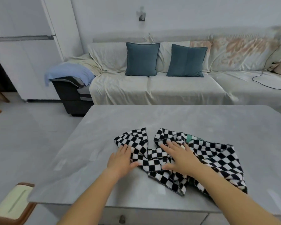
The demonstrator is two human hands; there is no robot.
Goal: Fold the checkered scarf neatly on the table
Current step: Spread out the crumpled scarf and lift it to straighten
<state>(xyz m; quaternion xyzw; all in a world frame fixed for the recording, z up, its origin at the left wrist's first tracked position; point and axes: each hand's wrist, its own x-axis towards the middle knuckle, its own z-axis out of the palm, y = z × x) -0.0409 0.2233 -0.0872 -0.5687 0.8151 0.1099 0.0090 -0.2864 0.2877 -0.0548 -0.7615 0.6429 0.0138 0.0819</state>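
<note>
Count: 1 chair, 1 table, 1 scarf, 2 hands, 1 sofa, 2 cushions, 1 cable.

Chair: low at far left, with a pale seat in a wooden frame. It sits just off the table's near-left corner. Farther back, a blue cloth hangs over the left arm of the sofa.

Table: grey top. The left edge runs diagonally away and the far edge stops just short of the sofa. The left part of the top is bare.

Left hand: flat, fingers straight. The palm is on the tabletop and the fingertips are on the scarf's left end. It grips nothing.

Scarf: black-and-white check, unfolded and rumpled. It lies on the near half of the table, from centre to right. Two ends point toward the sofa, with a bare gap of tabletop between them. The near corner lies close to the front edge but not over it. The right side spreads wide, and the right forearm crosses above it.

Right hand: flat, fingers spread, pressing on the scarf's bunched middle. Nothing is pinched or held.

Green patch: on the scarf's right end, possibly a label; too blurred to confirm.

Left cushion and right cushion: dark teal, upright against the sofa back, set apart.

Cable: black, looped on the sofa seat at far right.

Free room: the far half of the table is bare across its width, and there is a bare strip to the right of the scarf.
</note>
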